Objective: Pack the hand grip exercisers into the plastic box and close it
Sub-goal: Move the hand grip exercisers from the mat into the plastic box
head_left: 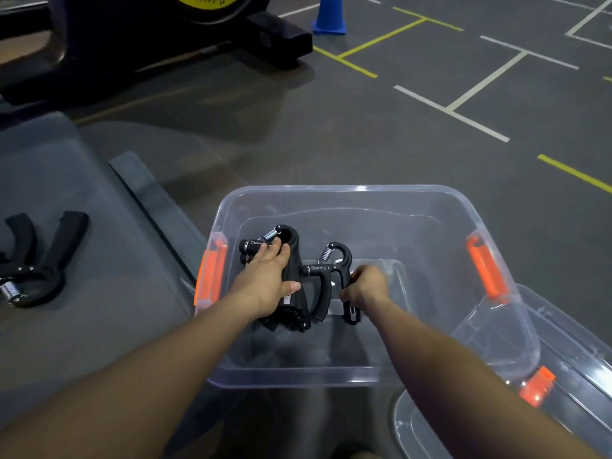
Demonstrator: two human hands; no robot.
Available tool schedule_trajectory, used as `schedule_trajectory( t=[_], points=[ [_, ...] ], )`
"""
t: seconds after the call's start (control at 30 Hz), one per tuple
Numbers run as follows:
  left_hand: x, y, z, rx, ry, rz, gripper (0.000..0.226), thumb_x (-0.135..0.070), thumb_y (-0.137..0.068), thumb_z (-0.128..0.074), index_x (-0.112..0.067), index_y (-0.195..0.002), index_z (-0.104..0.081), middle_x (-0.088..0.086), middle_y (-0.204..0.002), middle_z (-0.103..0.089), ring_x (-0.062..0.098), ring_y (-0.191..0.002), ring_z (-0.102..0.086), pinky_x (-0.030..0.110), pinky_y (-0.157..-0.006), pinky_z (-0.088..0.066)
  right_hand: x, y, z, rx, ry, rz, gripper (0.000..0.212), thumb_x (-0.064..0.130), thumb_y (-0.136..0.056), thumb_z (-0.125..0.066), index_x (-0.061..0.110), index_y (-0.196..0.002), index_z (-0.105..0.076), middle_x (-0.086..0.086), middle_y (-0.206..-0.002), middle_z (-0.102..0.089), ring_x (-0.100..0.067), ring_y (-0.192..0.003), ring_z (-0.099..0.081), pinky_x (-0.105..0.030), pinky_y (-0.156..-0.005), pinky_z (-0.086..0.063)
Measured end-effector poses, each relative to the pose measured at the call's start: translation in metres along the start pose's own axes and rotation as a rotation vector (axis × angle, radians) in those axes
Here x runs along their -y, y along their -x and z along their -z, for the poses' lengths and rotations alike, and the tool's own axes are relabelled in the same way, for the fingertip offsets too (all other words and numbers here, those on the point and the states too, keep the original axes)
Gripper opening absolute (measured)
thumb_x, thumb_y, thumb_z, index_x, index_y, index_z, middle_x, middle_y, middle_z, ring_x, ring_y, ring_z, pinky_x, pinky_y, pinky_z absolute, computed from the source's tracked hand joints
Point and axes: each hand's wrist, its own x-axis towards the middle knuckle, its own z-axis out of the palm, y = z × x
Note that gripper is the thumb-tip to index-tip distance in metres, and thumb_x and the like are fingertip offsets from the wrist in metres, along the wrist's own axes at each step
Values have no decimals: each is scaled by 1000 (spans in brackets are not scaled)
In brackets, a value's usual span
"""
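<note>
A clear plastic box [347,376] with orange latches stands open on the floor. Inside it, at the left, lies a stack of black hand grip exercisers [291,250]. My left hand [268,276] rests flat on that stack with its fingers stretched over the tops. Beside the stack, my right hand [366,288] grips one handle of another black exerciser [326,270], holding it upright near the box's floor. Two more exercisers [43,260] lie on a grey pad to the left. The clear lid [569,369] leans against the box's right side.
The grey pad [82,309] borders the box on the left. An exercise machine's black base [159,44] stands at the far left, and a blue cone [329,14] beyond it. The dark floor carries white and yellow tape lines.
</note>
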Motion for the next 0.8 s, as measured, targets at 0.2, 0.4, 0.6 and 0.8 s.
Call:
schedule_trajectory(
  t=[0.2,0.4,0.6,0.8],
  points=[
    [1,3,-2,-7,19,0,74,-31,-95,-47,-14,-150,-1,3,-159,11,20,-148,10,36,-122,-5,0,-6,-7,-23,-80,4,20,-8,-68,-55,11,-65,-51,-2,-72,-48,-15,-74,-39,-26,-65,-39],
    [1,4,-1,5,17,5,74,-30,-96,-46,-12,-150,0,4,-159,12,21,-148,10,38,-122,-5,-1,-9,3,53,-142,94,31,-3,-78,-62,2,-109,-63,-3,-88,-56,-16,-83,-50,-36,-88,-51],
    [2,1,0,13,19,4,74,-30,-96,-47,-13,-150,-1,4,-159,12,22,-148,10,39,-122,-4,11,5,7,81,-360,107,46,-21,-77,-50,-5,-120,-57,-7,-96,-54,-17,-80,-49,-3,-50,-41],
    [0,13,8,-70,1,-5,62,-33,-96,-46,-16,-149,-18,-1,-160,-9,20,-147,-13,36,-120,-18,29,32,36,56,-368,170,49,-15,-77,-63,-4,-124,-53,-7,-87,-51,-18,-76,-51,-18,-59,-43]
  ],
)
